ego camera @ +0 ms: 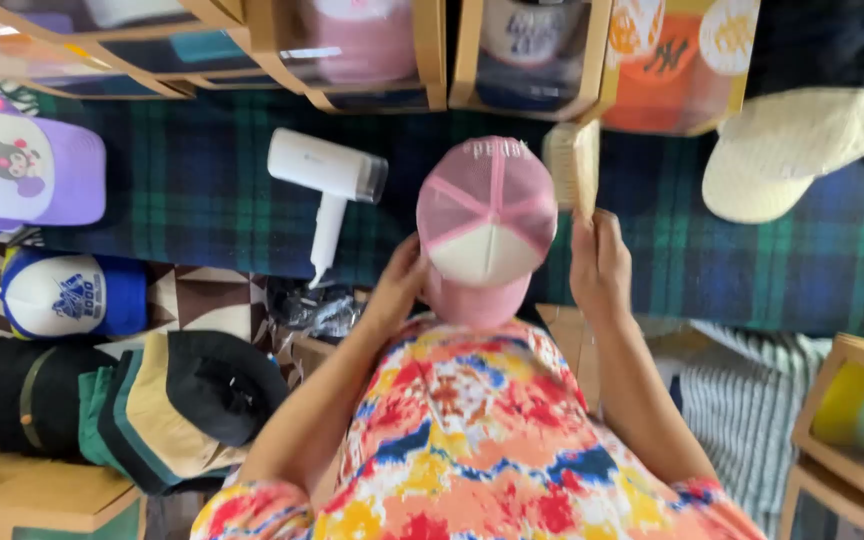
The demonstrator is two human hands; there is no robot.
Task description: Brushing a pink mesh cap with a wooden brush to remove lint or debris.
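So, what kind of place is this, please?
Probably a cap stall or workshop: many caps in wooden display boxes, a pink mesh-backed cap held by the left hand, and the right hand holding a wooden bristle brush.

Dark green and blue plaid blanket (752, 260) covers the surface ahead of me. Along its far edge: a row of light wooden display boxes (432, 60) with clear fronts. Near right corner: another wooden frame (842, 440). Striped cloth (742, 400) beneath. Light even, daylight-soft.

Short-sleeved shirt (472, 440), tie-dye pattern: red, orange, yellow, pink, blue, white blotches. Forearms bare. Hands bare: no rings, watch, gloves.
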